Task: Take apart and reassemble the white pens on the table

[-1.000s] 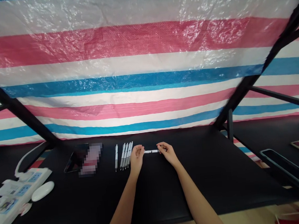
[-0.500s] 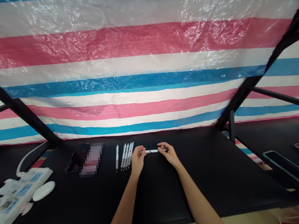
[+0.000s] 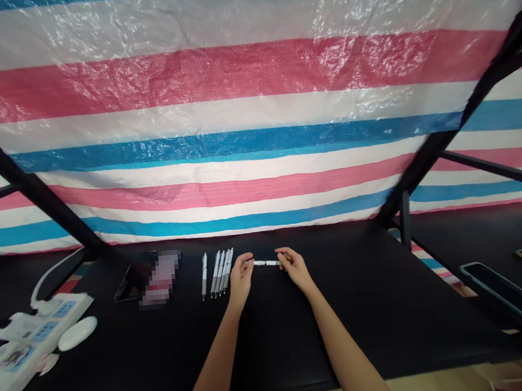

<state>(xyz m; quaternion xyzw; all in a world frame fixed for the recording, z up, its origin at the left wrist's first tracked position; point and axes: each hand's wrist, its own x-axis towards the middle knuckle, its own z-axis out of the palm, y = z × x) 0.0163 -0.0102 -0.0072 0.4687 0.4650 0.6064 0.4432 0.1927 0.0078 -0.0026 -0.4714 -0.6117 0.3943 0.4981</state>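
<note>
A white pen (image 3: 265,263) lies crosswise between my hands, just above or on the black table; I cannot tell which. My left hand (image 3: 241,273) is closed around its left end with thumb and fingers. At the other end, my right hand (image 3: 294,267) pinches the pen near its darker part, and the fingertips hide the very end. Left of my left hand, several white and grey pens (image 3: 222,273) lie side by side, tips toward me. One more pen (image 3: 205,276) lies slightly apart from that row.
A dark phone (image 3: 134,279) and a blurred-out patch lie to the left. A white power strip (image 3: 37,339) with plugs and a white oval object (image 3: 78,334) are at far left. More phones (image 3: 504,297) rest at right. Black frame bars and a striped sheet (image 3: 257,141) stand behind.
The pen has turned a little about its length, and more of its darker right part shows beside my right fingers. My right hand has shifted slightly rightward; the rest looks unchanged.
</note>
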